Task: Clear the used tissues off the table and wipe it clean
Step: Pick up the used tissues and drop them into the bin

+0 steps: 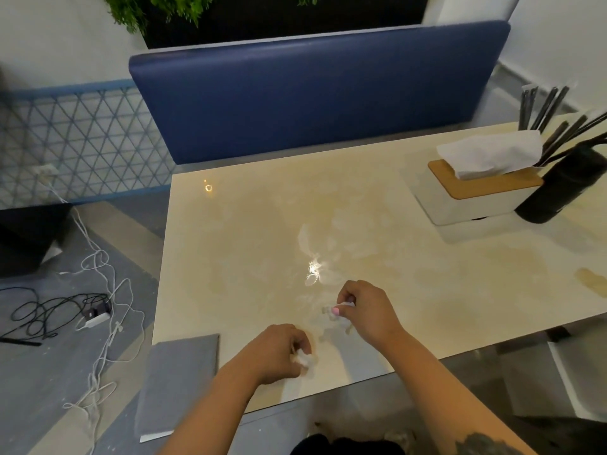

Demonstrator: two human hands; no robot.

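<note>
both hands are over the near edge of the cream desk [249, 224], each with its grip closed on a small white scrap. the left hand [279, 353] has its fingers curled round a crumpled tissue wad [303, 357], which sits at the fingertips just above or touching the desk; i cannot tell which. the right hand [364, 310] pinches a second tissue piece [345, 305] between thumb and fingers, close to the surface. both wads are balled up, so neither has a clear long axis or a way it points; the right one looks slightly stretched across the pinch, left to right, but it is too small to be sure. judging from this, gathering is nearly done: no other loose tissues show on the desk. wiping looks still ahead, since smears and dull patches cover the middle and a brownish stain [591, 280] lies near the right edge. the tissue box [473, 195] and black holder [558, 188] stand at the far right.
</note>
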